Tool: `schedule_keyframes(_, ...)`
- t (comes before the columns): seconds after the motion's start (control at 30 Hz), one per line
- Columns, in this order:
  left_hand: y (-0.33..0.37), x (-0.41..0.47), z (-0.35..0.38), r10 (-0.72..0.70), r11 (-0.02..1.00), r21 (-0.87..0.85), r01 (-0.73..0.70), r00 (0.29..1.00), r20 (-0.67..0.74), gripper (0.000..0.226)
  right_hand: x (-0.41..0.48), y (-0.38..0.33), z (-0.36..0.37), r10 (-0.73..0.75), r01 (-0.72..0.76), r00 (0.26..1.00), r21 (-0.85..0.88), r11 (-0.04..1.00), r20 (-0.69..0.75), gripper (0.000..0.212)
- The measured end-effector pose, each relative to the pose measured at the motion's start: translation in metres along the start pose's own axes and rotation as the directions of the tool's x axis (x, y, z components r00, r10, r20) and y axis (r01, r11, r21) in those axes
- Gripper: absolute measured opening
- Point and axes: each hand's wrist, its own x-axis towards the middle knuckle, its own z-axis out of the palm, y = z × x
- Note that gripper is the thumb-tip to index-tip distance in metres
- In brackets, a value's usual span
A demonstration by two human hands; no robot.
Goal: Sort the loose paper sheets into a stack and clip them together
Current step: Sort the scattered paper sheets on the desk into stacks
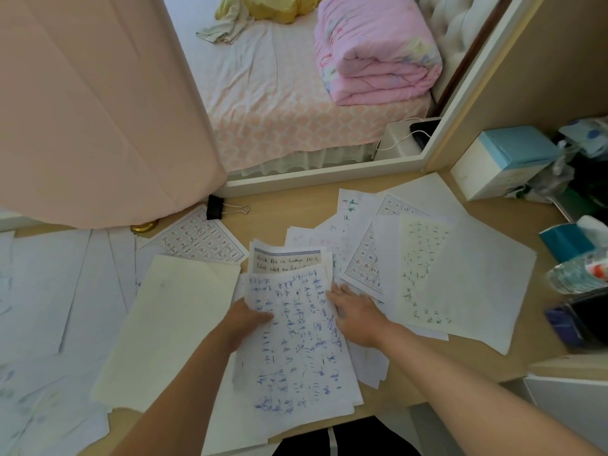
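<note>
Paper-strewn desk [283, 222], left hand [248, 320] pinching stack [296, 343] edge; right hand [355, 312] flat alongside

Bare desk [289, 209] strip at back, betw pink cloth [98, 126] & sheets [460, 274]; only binder clip [219, 208] there. R edge crowded: box [503, 159], bottle [575, 274].
</note>
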Motion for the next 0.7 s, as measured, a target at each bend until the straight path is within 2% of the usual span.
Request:
schedule_keyframes(0.07,-0.003,-0.001,-0.001,0.043,0.999,-0.014,-0.045,0.996,-0.078,0.026,-0.002,0.003,-0.003,0.039,-0.024,0.998,0.253,0.967,-0.056,0.054)
schedule_keyframes(0.13,-0.009,-0.001,-0.008,0.050,0.996,-0.060,-0.058,0.990,-0.131,0.028,-0.003,0.008,-0.006,0.112,-0.056,0.984,0.363,0.930,-0.136,0.053)
schedule_keyframes(0.23,-0.023,-0.006,-0.028,0.013,0.990,-0.139,-0.032,0.991,-0.131,0.031,-0.002,0.010,-0.007,0.194,-0.123,0.956,0.296,0.947,-0.223,0.053)
schedule_keyframes(0.37,-0.043,-0.013,-0.054,-0.112,0.964,-0.251,0.088,0.990,-0.084,0.036,0.007,-0.003,0.002,0.232,-0.192,0.948,0.187,0.963,-0.220,0.054)
schedule_keyframes(0.47,-0.048,-0.016,-0.052,-0.087,0.972,-0.224,0.067,0.993,-0.081,0.033,0.015,-0.024,0.005,0.251,-0.189,0.949,0.294,0.937,-0.191,0.061)
schedule_keyframes(0.6,-0.045,-0.022,-0.047,0.014,0.966,-0.256,-0.032,0.997,-0.072,0.040,0.030,-0.042,0.004,0.337,-0.205,0.924,0.506,0.838,-0.182,0.068)
schedule_keyframes(0.7,-0.049,-0.032,-0.057,0.045,0.950,-0.309,-0.040,0.999,0.009,0.038,0.031,-0.041,-0.004,0.446,-0.191,0.883,0.755,0.627,-0.147,0.074)
